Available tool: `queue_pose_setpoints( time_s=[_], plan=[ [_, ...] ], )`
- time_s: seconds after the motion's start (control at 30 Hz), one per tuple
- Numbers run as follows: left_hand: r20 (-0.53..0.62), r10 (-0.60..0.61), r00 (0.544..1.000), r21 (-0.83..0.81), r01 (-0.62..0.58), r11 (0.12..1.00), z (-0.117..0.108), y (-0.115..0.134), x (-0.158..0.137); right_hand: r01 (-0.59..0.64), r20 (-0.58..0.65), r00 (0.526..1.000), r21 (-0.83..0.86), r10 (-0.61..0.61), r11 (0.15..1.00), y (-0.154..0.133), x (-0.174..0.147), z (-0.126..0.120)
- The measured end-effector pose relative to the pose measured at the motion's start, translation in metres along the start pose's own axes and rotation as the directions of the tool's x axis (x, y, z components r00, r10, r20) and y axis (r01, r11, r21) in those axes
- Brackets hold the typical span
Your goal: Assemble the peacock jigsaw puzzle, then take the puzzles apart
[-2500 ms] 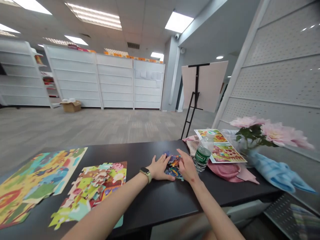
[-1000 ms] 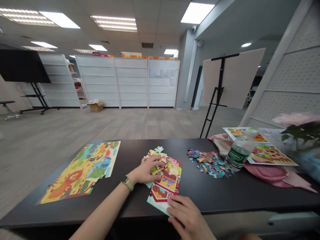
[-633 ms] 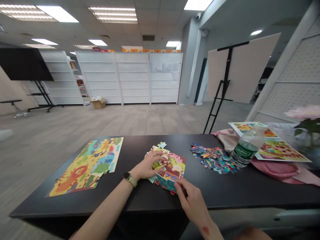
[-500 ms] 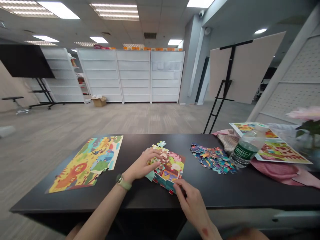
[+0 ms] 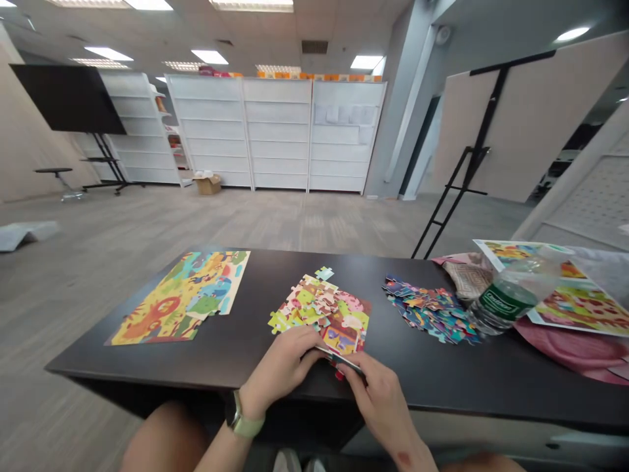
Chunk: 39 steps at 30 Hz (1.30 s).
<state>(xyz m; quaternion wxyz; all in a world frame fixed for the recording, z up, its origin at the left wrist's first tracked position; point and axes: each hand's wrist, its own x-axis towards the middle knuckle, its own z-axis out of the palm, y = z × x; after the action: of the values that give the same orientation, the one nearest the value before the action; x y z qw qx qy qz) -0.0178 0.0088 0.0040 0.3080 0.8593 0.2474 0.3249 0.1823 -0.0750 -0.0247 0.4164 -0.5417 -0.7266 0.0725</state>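
A thin strip of puzzle pieces point(image 5: 341, 359) is tilted up, nearly edge-on to me, close to the table's front edge. My left hand point(image 5: 287, 364), wearing a watch with a pale green band, pinches its left end. At the other end, the thumb and fingers of my right hand point(image 5: 376, 387) are closed on it. Just beyond my hands lies a partly joined puzzle point(image 5: 346, 321) with pink and red pictures, loose pieces heaped on its left side. One pale blue-green piece point(image 5: 324, 273) rests apart behind the heap.
On the left of the dark table point(image 5: 265, 282) lies a yellow animal puzzle point(image 5: 181, 298) with a gap at its lower right. To the right are a pile of blue puzzle pieces point(image 5: 432, 308), a water bottle point(image 5: 511, 295), a printed picture sheet point(image 5: 584, 308) and pink cloth point(image 5: 565, 347).
My left hand has left the loose pieces and come nearer, gripping the strip beside my right hand. The strip, flat against the puzzle before, is now tilted up. The view has shifted slightly.
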Motion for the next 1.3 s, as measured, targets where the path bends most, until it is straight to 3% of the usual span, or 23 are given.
queue_pose_setpoints(
  time_s=[0.2,0.3,0.4,0.47,0.53,0.63,0.7,0.83,0.97,1.17,1.3],
  plan=[
    [-0.038,0.003,0.999,0.080,0.000,0.997,0.007,0.005,-0.001,-0.067,-0.003,0.998,0.027,0.068,0.997,-0.003,-0.001,0.000],
    [-0.069,0.054,0.996,0.123,-0.045,0.991,0.010,0.006,-0.003,-0.187,0.012,0.982,0.109,0.187,0.976,-0.006,0.000,-0.003],
    [-0.084,0.104,0.991,0.114,-0.094,0.989,0.009,0.007,-0.005,-0.344,0.021,0.937,0.224,0.349,0.912,-0.006,0.000,-0.007],
    [-0.103,0.091,0.990,0.071,-0.084,0.994,0.007,0.007,-0.007,-0.366,0.001,0.926,0.248,0.377,0.897,-0.004,0.000,-0.008],
    [-0.112,0.029,0.993,0.026,-0.027,0.999,0.005,0.009,-0.008,-0.301,-0.056,0.947,0.190,0.316,0.935,0.000,0.001,-0.008],
    [-0.055,-0.076,0.996,0.001,0.076,0.997,0.002,0.010,-0.008,-0.131,-0.090,0.987,0.031,0.133,0.991,0.003,0.004,-0.005],
    [-0.008,-0.113,0.994,0.002,0.113,0.994,0.000,0.009,-0.008,-0.053,-0.023,0.998,-0.076,0.052,0.996,0.003,0.005,-0.004],
    [0.043,-0.151,0.988,-0.045,0.153,0.987,-0.001,0.006,-0.007,0.027,0.168,0.986,-0.234,0.013,0.972,-0.007,0.008,-0.005],
    [0.053,-0.142,0.988,-0.097,0.146,0.984,-0.003,0.008,-0.008,0.062,0.199,0.980,-0.239,-0.013,0.969,-0.013,0.008,-0.007],
    [-0.127,-0.079,0.989,-0.195,0.053,0.979,0.000,0.004,-0.015,0.061,0.113,0.993,-0.162,-0.043,0.985,-0.004,0.007,-0.002],
    [-0.388,-0.176,0.905,-0.322,0.046,0.946,0.006,-0.009,-0.014,0.018,0.016,1.000,-0.060,-0.017,0.998,0.001,0.003,0.000]
  ],
)
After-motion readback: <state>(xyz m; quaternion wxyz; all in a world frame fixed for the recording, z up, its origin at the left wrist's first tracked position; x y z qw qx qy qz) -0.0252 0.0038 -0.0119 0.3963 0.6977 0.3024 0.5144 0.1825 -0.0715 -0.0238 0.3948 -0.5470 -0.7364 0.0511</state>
